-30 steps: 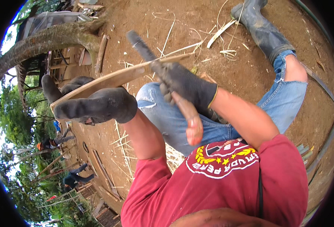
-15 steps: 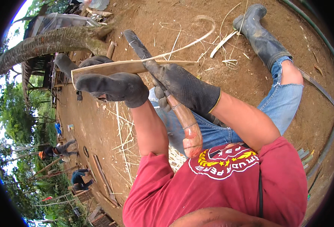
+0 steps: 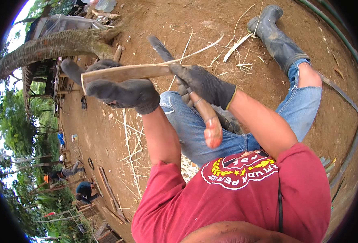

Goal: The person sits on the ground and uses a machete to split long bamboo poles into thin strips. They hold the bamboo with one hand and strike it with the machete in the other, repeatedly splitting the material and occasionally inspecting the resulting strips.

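My left hand [image 3: 124,94], in a dark glove, is closed around a pale strip of split bamboo [image 3: 134,72] held roughly level. My right hand [image 3: 207,84], gloved too, grips a long knife just above its curved, banded wooden handle [image 3: 205,111]. The dark blade [image 3: 160,47] sticks up past the glove and crosses the strip near its right part. From there a thin shaving [image 3: 205,48] curls up and to the right. The glove hides where the edge meets the bamboo.
Loose shavings [image 3: 132,150] lie on the brown dirt. My jeans leg [image 3: 304,95] and rubber boot [image 3: 274,38] stretch out at right. A leaning tree trunk [image 3: 53,43] stands upper left. Two people [image 3: 85,190] bend over farther off at left, near long poles [image 3: 112,194].
My right hand and the knife have slid to the right along the bamboo strip, and the handle end has risen. My left hand has shifted slightly right, still gripping the strip.
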`<state>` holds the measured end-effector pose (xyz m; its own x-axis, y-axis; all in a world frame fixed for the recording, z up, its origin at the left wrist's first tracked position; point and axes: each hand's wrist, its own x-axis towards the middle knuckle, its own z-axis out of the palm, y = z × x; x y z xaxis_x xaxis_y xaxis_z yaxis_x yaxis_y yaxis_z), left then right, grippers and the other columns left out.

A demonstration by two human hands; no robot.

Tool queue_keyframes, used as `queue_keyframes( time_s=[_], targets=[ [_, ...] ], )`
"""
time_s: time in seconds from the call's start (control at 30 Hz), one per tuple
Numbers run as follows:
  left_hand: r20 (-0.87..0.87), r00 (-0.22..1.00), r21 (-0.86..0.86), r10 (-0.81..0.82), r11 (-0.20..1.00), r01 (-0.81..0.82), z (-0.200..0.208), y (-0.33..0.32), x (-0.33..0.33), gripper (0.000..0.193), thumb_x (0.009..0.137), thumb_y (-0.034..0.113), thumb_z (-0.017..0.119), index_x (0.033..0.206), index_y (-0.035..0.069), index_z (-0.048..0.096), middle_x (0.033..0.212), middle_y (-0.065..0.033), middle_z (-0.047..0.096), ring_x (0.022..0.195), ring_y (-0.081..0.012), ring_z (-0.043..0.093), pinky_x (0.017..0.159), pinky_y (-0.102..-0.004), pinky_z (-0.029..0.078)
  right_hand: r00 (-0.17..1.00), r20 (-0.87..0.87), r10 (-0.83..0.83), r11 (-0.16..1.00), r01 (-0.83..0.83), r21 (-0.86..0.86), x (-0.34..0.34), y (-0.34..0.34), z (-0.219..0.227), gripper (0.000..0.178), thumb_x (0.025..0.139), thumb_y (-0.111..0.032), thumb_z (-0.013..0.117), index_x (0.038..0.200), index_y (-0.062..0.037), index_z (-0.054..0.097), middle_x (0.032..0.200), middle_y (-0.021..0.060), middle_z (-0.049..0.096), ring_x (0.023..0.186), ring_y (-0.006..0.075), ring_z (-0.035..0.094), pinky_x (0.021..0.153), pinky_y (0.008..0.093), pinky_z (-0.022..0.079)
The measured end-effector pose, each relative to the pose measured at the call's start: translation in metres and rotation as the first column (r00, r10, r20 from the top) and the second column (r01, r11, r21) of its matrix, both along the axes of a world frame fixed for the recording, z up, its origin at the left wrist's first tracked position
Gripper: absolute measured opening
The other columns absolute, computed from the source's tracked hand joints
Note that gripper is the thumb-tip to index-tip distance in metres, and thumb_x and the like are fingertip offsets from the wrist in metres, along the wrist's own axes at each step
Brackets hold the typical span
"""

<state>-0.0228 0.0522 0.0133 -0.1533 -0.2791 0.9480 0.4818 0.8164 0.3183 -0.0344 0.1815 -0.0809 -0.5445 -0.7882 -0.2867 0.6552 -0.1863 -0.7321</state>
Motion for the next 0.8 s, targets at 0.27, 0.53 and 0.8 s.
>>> queue_keyframes(
  time_s=[0.27, 0.53, 0.8],
  targets=[
    [0.026, 0.999, 0.104, 0.034, 0.994, -0.036, -0.006, -0.007, 0.011, 0.083, 0.1, 0.065, 0.019, 0.144, -0.003, 0.034, 0.09, -0.0062, 0.047, 0.066, -0.0118, 0.04, 0.055, -0.0229, 0.038, 0.964, -0.262, 0.045, 0.984, -0.088, -0.155, 0.017, -0.006, 0.045, 0.063, 0.092, -0.069, 0.047, 0.081, -0.0072, 0.05, 0.063, 0.0042, 0.055, 0.051, 0.0129, 0.059, 0.046, 0.0298, 0.051],
    [-0.051, 0.999, 0.09, 0.005, 0.996, -0.001, -0.007, 0.0, 0.005, 0.082, 0.103, 0.059, 0.018, 0.146, -0.01, 0.028, 0.071, -0.0014, 0.038, 0.061, -0.0113, 0.036, 0.055, -0.0257, 0.034, 0.944, -0.329, -0.008, 0.983, -0.052, -0.174, 0.022, -0.002, 0.044, 0.075, 0.095, -0.067, 0.038, 0.093, 0.0057, 0.053, 0.069, 0.0154, 0.061, 0.057, 0.021, 0.067, 0.047, 0.034, 0.056],
    [0.009, 0.973, -0.079, 0.229, 0.971, -0.228, -0.022, -0.016, 0.0, 0.068, 0.103, 0.046, 0.024, 0.148, -0.005, 0.029, 0.101, -0.0118, 0.046, 0.08, -0.0187, 0.038, 0.075, -0.0301, 0.04, 0.997, 0.02, 0.07, 0.992, -0.067, -0.105, 0.015, 0.011, 0.038, 0.06, 0.098, -0.056, 0.046, 0.091, 0.0033, 0.053, 0.069, 0.0149, 0.06, 0.054, 0.0242, 0.064, 0.048, 0.0383, 0.056]
  ],
)
